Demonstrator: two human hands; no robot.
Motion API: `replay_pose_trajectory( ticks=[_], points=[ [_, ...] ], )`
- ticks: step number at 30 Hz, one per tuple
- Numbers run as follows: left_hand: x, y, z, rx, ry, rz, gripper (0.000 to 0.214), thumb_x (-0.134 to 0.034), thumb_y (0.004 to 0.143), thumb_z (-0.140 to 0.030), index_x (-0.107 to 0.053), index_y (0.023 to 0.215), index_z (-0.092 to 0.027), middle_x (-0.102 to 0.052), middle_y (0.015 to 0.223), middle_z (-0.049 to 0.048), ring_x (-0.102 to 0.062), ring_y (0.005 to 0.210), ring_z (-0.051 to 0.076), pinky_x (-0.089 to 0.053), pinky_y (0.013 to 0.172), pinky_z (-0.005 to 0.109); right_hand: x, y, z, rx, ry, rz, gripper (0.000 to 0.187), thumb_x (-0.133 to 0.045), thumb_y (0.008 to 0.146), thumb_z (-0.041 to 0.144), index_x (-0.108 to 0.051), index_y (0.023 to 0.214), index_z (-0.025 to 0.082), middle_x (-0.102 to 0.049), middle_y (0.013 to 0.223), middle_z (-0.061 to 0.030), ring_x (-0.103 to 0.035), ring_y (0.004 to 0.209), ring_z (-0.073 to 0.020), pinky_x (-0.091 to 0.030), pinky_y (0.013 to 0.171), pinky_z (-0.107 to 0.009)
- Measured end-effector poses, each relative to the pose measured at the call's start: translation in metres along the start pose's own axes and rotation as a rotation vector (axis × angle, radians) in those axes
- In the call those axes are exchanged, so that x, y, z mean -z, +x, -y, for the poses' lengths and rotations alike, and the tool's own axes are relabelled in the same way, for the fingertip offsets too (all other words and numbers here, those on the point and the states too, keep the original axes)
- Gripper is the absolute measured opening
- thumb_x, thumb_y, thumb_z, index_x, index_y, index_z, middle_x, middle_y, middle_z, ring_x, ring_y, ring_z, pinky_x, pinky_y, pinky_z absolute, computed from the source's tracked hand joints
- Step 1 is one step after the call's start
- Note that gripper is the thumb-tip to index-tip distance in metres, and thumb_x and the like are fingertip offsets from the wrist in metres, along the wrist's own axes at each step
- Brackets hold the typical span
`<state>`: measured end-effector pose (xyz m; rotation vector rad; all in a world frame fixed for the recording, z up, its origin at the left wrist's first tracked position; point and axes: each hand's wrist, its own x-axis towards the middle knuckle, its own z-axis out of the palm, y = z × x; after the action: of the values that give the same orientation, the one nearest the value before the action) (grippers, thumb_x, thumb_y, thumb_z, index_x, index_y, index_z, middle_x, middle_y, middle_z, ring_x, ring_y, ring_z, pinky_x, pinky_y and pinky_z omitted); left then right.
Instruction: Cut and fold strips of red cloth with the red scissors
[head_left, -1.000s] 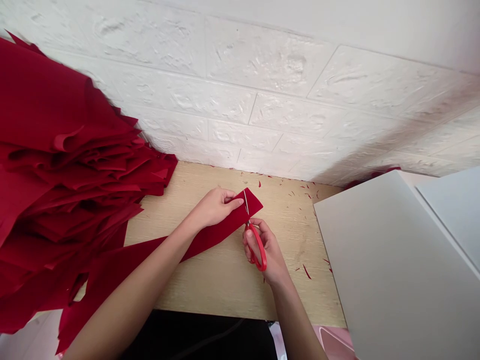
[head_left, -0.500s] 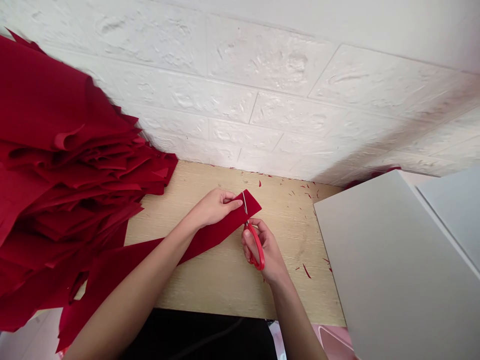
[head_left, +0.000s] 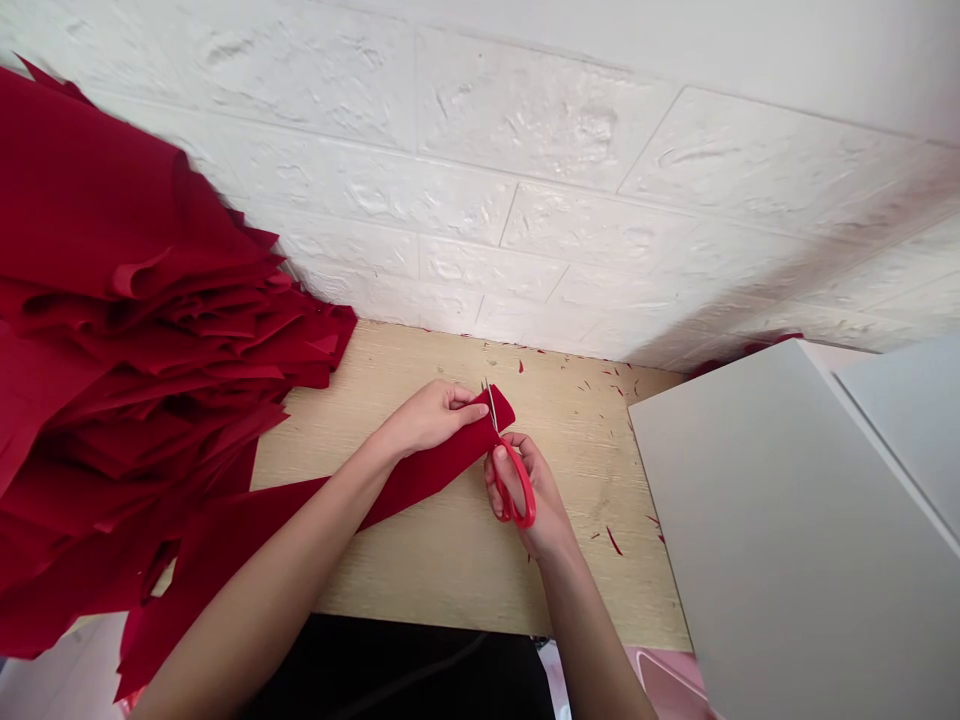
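A long red felt strip (head_left: 420, 470) is being cut across near its far right end with red-handled scissors (head_left: 514, 480). For a clean cut, the strip should be kept flat and taut on the wooden table (head_left: 450, 560), the blades held square to its long edges, and the fingertips of the holding hand kept clear of the blade line, which runs just to the right of them. The left hand (head_left: 427, 415) is pressed down on the strip's end, fingers closed over the felt. The right hand (head_left: 525, 490) is wrapped through the scissor handles, on the near side of the strip; the blades appear nearly closed across the felt. From the hands the strip trails away to the near left, towards a heap of red felt (head_left: 135, 350). Small red snippets (head_left: 611, 540) are scattered on the table to the right.
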<state>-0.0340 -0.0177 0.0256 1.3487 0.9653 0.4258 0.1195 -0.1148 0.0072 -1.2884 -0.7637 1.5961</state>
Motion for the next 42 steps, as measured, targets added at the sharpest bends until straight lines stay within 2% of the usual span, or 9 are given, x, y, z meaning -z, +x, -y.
replay_pose_trajectory(
  ticks=[4,9,13,19,24,28,32,36,42],
  points=[
    [0.001,0.000,0.002,-0.002,0.005,-0.006,0.038,-0.059,0.082,-0.051,-0.051,0.065,-0.018,-0.047,0.058,-0.0046,-0.036,0.050,0.008,-0.027,0.049,0.023,0.002,0.001,-0.001,-0.014,-0.007,-0.005,0.054,-0.076,0.073,0.061,-0.041,0.094,0.026,-0.056,0.059,0.0121,-0.038,0.032,-0.0028,-0.027,0.031,-0.014],
    [-0.001,-0.001,0.003,0.031,-0.033,0.027,0.038,-0.061,0.080,-0.054,-0.056,0.069,-0.018,-0.053,0.061,-0.0035,-0.041,0.052,0.010,-0.030,0.050,0.023,0.002,0.002,-0.004,0.002,0.005,-0.015,0.058,-0.075,0.072,0.066,-0.041,0.096,0.026,-0.058,0.059,0.0112,-0.040,0.032,-0.0042,-0.028,0.030,-0.015],
    [-0.001,-0.001,0.001,0.021,-0.016,0.037,0.041,-0.063,0.079,-0.055,-0.054,0.066,-0.017,-0.047,0.057,-0.0052,-0.037,0.050,0.008,-0.027,0.050,0.023,0.004,0.004,-0.002,0.000,0.008,-0.012,0.057,-0.074,0.073,0.065,-0.041,0.095,0.025,-0.057,0.058,0.0115,-0.039,0.031,-0.0039,-0.028,0.030,-0.015],
    [0.000,-0.003,0.002,0.047,-0.076,0.065,0.038,-0.064,0.081,-0.053,-0.063,0.073,-0.016,-0.059,0.064,-0.0024,-0.045,0.052,0.009,-0.033,0.053,0.023,0.006,0.002,0.000,-0.043,-0.080,-0.002,0.059,-0.075,0.072,0.065,-0.039,0.099,0.026,-0.058,0.058,0.0119,-0.041,0.032,-0.0052,-0.029,0.031,-0.015],
    [-0.002,-0.002,0.003,0.044,-0.098,0.088,0.037,-0.063,0.083,-0.052,-0.067,0.079,-0.016,-0.066,0.069,0.0008,-0.051,0.055,0.011,-0.037,0.054,0.024,0.008,0.004,-0.003,0.023,-0.053,-0.043,0.055,-0.071,0.077,0.065,-0.042,0.103,0.026,-0.056,0.062,0.0107,-0.044,0.038,-0.0058,-0.033,0.036,-0.017],
    [-0.002,-0.005,-0.003,0.029,-0.032,0.050,0.037,-0.060,0.085,-0.052,-0.066,0.077,-0.016,-0.062,0.064,-0.0005,-0.047,0.051,0.011,-0.033,0.050,0.024,0.019,0.005,0.001,0.087,-0.085,-0.112,0.053,-0.071,0.078,0.064,-0.043,0.103,0.027,-0.056,0.066,0.0093,-0.045,0.042,-0.0064,-0.035,0.040,-0.019],
    [-0.002,-0.007,-0.005,-0.020,0.009,0.026,0.037,-0.058,0.086,-0.052,-0.067,0.077,-0.017,-0.062,0.065,-0.0006,-0.047,0.051,0.011,-0.033,0.050,0.024,0.023,-0.004,0.011,0.100,-0.181,-0.056,0.050,-0.068,0.081,0.063,-0.044,0.107,0.027,-0.052,0.069,0.0085,-0.045,0.049,-0.0079,-0.038,0.046,-0.021],
    [-0.005,-0.005,-0.003,-0.050,0.005,0.027,0.037,-0.059,0.085,-0.052,-0.069,0.078,-0.017,-0.067,0.070,0.0018,-0.053,0.058,0.014,-0.036,0.053,0.025,0.015,-0.014,0.015,0.125,-0.251,0.023,0.051,-0.067,0.082,0.063,-0.045,0.110,0.027,-0.050,0.069,0.0074,-0.045,0.054,-0.0103,-0.037,0.049,-0.024],
    [-0.007,-0.005,-0.003,-0.051,-0.021,0.063,0.035,-0.059,0.087,-0.048,-0.068,0.077,-0.016,-0.064,0.067,-0.0008,-0.049,0.056,0.011,-0.034,0.054,0.024,0.007,-0.013,0.012,0.115,-0.230,0.029,0.052,-0.072,0.078,0.058,-0.045,0.109,0.027,-0.048,0.067,0.0083,-0.043,0.053,-0.0101,-0.035,0.049,-0.023]
  ],
)
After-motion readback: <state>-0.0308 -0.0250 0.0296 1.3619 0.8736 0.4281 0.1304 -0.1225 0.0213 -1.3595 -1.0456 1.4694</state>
